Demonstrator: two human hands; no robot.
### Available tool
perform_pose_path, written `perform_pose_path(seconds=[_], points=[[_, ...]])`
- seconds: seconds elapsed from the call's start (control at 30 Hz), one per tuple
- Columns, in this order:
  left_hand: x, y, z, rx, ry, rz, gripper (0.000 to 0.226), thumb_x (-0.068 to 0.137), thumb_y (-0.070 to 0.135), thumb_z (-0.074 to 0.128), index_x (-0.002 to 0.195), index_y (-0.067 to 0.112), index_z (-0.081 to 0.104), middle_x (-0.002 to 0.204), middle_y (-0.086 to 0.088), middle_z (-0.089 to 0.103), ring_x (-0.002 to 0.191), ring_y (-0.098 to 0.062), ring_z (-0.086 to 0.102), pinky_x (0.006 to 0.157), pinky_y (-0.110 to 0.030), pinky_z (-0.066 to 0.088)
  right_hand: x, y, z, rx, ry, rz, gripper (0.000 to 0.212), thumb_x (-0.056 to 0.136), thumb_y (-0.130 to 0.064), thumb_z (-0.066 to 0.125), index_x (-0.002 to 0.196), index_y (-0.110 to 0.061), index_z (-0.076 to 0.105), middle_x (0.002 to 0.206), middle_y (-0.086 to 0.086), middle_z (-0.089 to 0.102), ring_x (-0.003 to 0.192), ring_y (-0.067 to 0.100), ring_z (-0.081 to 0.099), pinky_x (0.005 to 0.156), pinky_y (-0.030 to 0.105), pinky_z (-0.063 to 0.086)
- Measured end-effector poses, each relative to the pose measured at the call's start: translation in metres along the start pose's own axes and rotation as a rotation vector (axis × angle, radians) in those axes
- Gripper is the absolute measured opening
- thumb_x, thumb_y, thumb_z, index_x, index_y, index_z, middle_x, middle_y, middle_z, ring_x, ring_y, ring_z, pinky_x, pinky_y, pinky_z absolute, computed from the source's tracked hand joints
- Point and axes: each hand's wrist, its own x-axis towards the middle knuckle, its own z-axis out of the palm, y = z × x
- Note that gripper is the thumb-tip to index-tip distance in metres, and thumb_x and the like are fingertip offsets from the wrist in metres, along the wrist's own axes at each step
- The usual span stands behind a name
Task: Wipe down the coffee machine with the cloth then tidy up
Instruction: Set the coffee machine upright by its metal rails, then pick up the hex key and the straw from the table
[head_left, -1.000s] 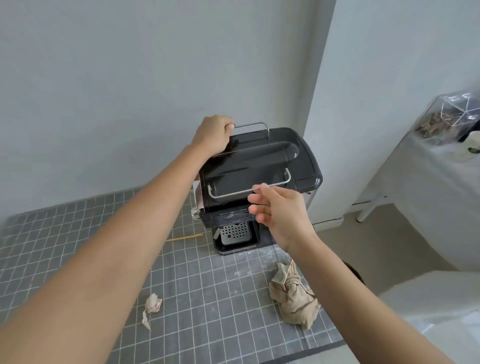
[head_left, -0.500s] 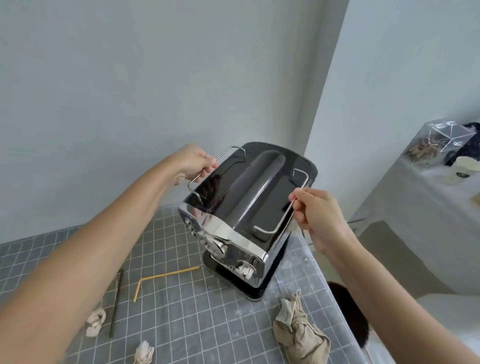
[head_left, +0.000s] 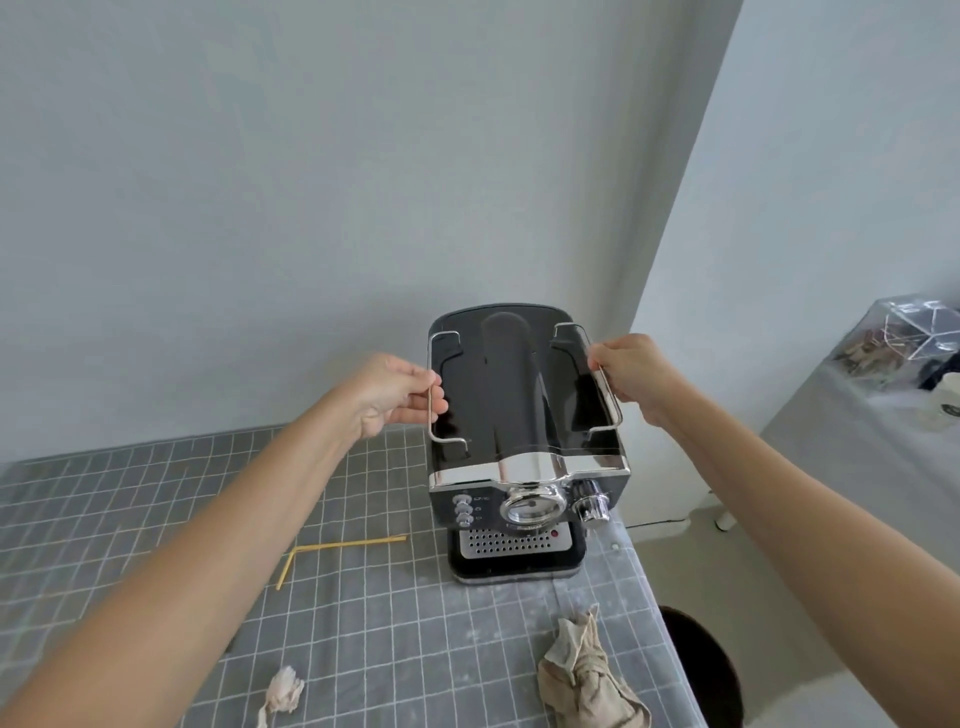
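Note:
The black and chrome coffee machine (head_left: 524, 447) stands upright on the grey grid mat, its front with dial and buttons facing me. My left hand (head_left: 392, 395) pinches the wire rail on the machine's left top edge. My right hand (head_left: 631, 376) grips the wire rail on the right top edge. The beige cloth (head_left: 584, 678) lies crumpled on the mat in front of the machine, to the right, untouched.
A bent yellow straw (head_left: 332, 551) lies left of the machine. A small crumpled tissue (head_left: 283, 699) sits near the mat's front edge. The grid mat (head_left: 130, 509) ends just right of the machine. A covered side table (head_left: 883, 415) with clutter stands far right.
The machine was turned round from facing away, through a tilted position, to standing upright with its front toward me. Both hands shifted along the top rails with it.

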Motion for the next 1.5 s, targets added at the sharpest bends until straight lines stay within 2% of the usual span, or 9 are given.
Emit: perform_pose_path(seconds=[0.37,0.5,0.63,0.83,1.0,1.13,1.33,1.43,1.5], points=[[-0.006,-0.004,0.013,0.054,0.029,-0.018,0.014,0.097,0.004,0.05,0.088,-0.001,0.06,0.081,-0.015,0.065,0.051,-0.01,0.069,0.051,-0.023,0.058,0.0,0.005,-0.012,-0.174,-0.067,-0.025,0.034,0.089,-0.012,0.051,0.056,-0.014,0.052,0.055,0.003,0.04,0.05,0.02,0.036,0.046,0.024,0.033],[-0.019,-0.003,0.014,0.13,0.051,0.031,0.009,0.095,0.002,0.053,0.091,-0.001,0.06,0.082,-0.014,0.065,0.052,-0.011,0.07,0.052,-0.023,0.058,-0.009,-0.012,-0.017,-0.63,0.062,-0.222,0.032,0.093,-0.018,0.05,0.064,-0.004,0.053,0.066,0.011,0.054,0.066,0.031,0.051,0.054,0.028,0.036],[-0.041,-0.006,-0.002,0.234,0.139,0.106,0.005,0.094,0.007,0.057,0.091,0.009,0.06,0.087,-0.008,0.066,0.068,-0.014,0.07,0.063,-0.026,0.06,-0.027,-0.041,0.004,-0.68,0.127,-0.465,0.023,0.095,-0.023,0.05,0.095,-0.006,0.067,0.093,0.013,0.066,0.082,0.032,0.056,0.067,0.032,0.041],[-0.088,-0.039,-0.071,0.332,0.291,0.081,0.028,0.092,0.017,0.062,0.119,0.011,0.06,0.107,-0.003,0.066,0.087,-0.012,0.066,0.08,-0.029,0.055,-0.078,-0.084,0.075,-0.548,-0.101,-0.801,0.021,0.097,-0.021,0.053,0.099,-0.007,0.069,0.085,0.007,0.065,0.075,0.024,0.056,0.07,0.028,0.043],[-0.121,-0.106,-0.144,0.497,0.44,-0.017,0.033,0.092,0.019,0.061,0.124,0.011,0.061,0.12,-0.006,0.065,0.106,-0.021,0.063,0.087,-0.032,0.051,-0.116,-0.096,0.159,-0.518,-0.295,-0.93,0.017,0.095,-0.018,0.056,0.096,-0.008,0.069,0.079,0.007,0.064,0.07,0.023,0.056,0.066,0.027,0.042],[-0.124,-0.192,-0.194,0.691,0.472,-0.171,0.033,0.092,0.018,0.06,0.122,0.006,0.063,0.13,-0.01,0.062,0.12,-0.025,0.057,0.105,-0.04,0.041,-0.132,-0.07,0.231,-0.617,-0.509,-0.882,0.016,0.094,-0.017,0.056,0.095,-0.009,0.069,0.073,0.001,0.064,0.064,0.018,0.057,0.07,0.029,0.05],[-0.114,-0.336,-0.226,0.713,0.489,-0.322,0.049,0.095,0.025,0.055,0.141,0.011,0.044,0.132,-0.015,0.057,0.097,-0.024,0.065,0.092,-0.034,0.048,-0.138,0.009,0.329,-0.867,-0.828,-0.65,0.02,0.095,-0.015,0.051,0.107,-0.014,0.067,0.102,0.007,0.07,0.094,0.026,0.066,0.086,0.038,0.054],[-0.11,-0.389,-0.221,0.794,0.503,-0.183,0.052,0.096,0.033,0.052,0.144,0.016,0.041,0.155,-0.01,0.029,0.139,-0.028,0.037,0.112,-0.047,0.035,-0.143,0.055,0.365,-0.956,-0.945,-0.551,0.029,0.094,-0.022,0.058,0.122,-0.016,0.059,0.115,0.01,0.067,0.108,0.027,0.061,0.091,0.034,0.047],[-0.11,-0.406,-0.216,0.83,0.534,-0.071,0.047,0.095,0.023,0.054,0.141,0.013,0.045,0.157,-0.01,0.024,0.147,-0.029,0.019,0.117,-0.052,0.023,-0.152,0.081,0.38,-0.955,-1.035,-0.513,0.04,0.092,-0.033,0.062,0.129,-0.017,0.054,0.12,0.011,0.062,0.115,0.027,0.055,0.09,0.031,0.042]])
